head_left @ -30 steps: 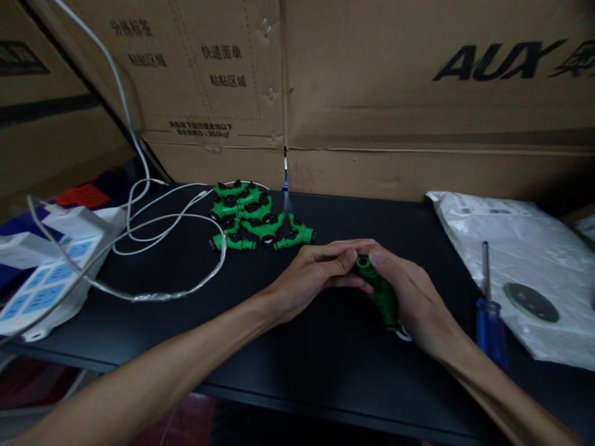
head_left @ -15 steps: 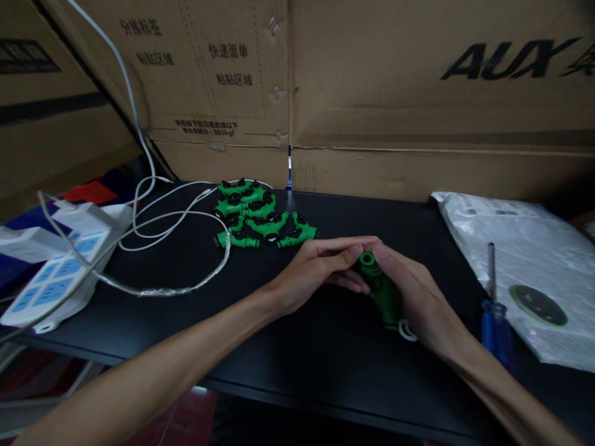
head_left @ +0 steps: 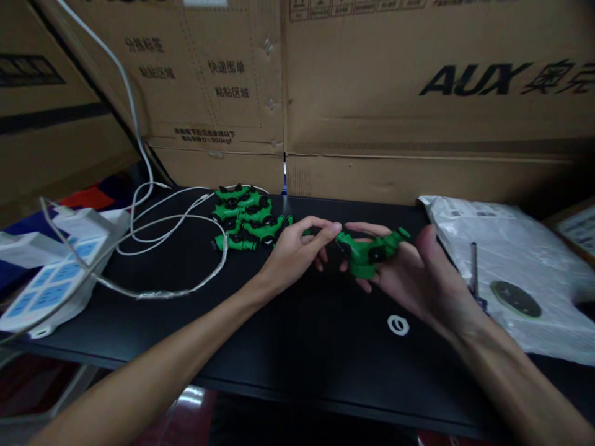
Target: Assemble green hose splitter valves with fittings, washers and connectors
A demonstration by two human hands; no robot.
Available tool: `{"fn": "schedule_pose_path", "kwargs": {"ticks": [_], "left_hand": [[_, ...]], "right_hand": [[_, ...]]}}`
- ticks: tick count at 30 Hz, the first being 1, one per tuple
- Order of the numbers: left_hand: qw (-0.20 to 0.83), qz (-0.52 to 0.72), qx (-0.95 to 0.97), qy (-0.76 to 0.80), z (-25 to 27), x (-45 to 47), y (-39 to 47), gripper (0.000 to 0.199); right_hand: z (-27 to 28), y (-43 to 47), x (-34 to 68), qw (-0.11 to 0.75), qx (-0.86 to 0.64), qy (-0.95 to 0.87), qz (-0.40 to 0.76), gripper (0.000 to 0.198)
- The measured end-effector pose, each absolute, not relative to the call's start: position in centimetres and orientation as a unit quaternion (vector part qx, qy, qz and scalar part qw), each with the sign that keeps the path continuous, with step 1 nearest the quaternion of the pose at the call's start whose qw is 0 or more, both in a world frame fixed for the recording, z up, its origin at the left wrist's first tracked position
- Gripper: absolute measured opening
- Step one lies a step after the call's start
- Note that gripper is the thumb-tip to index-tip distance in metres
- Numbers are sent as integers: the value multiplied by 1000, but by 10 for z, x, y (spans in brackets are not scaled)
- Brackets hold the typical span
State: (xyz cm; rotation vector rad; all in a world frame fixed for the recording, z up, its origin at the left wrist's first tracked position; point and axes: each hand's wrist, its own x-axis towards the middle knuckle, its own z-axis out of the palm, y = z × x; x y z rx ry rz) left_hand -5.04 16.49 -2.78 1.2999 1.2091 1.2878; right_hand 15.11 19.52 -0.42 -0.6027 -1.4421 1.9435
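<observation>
A green Y-shaped hose splitter with black valve knobs lies across the fingers of my right hand. That palm faces up, its thumb raised clear of the splitter and the fingers curled under it. With thumb and index finger pressed together, my left hand pinches the splitter's left outlet. White ring washers lie on the black table below my right hand. Beyond my left hand, several more green splitters sit in a cluster, partly hidden by that hand.
A white power strip with plugs and looping white cables occupies the left side. At right lies a plastic mailer bag with a screwdriver on its near edge, partly behind my right wrist. Cardboard boxes wall off the back.
The splitter has turned from nearly upright to sideways, and my right hand has rolled palm up beneath it. The washers now show fully on the table. The view has shifted slightly.
</observation>
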Motion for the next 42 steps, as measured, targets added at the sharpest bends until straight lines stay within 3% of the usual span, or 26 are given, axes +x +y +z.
{"fn": "schedule_pose_path", "kwargs": {"ticks": [3, 6, 8, 11, 20, 26, 31, 38, 42], "left_hand": [[405, 517, 547, 520, -26, -50, 164, 38], [277, 507, 642, 505, -22, -52, 160, 36], [207, 471, 730, 449, -20, -53, 158, 50], [178, 396, 816, 382, -23, -55, 157, 64], [225, 402, 803, 378, -25, -54, 155, 58], [373, 518, 653, 407, -27, -48, 158, 49], [478, 571, 535, 399, -34, -44, 168, 48], [584, 563, 439, 387, -33, -42, 165, 40], [517, 541, 524, 406, -31, -48, 166, 34]], "right_hand": [[-7, 200, 152, 321, -260, -542, 732, 46], [-11, 205, 152, 316, -310, -512, 736, 38], [-13, 208, 152, 321, -339, -488, 737, 40], [-15, 208, 153, 306, -358, -493, 732, 47], [-2, 210, 152, 228, -357, -679, 599, 73], [13, 203, 207, 213, -418, -763, 445, 43], [-10, 178, 242, 132, -353, -891, 254, 39], [-34, 165, 230, 157, -321, -909, 214, 26], [-12, 172, 215, 212, -296, -903, 227, 20]]}}
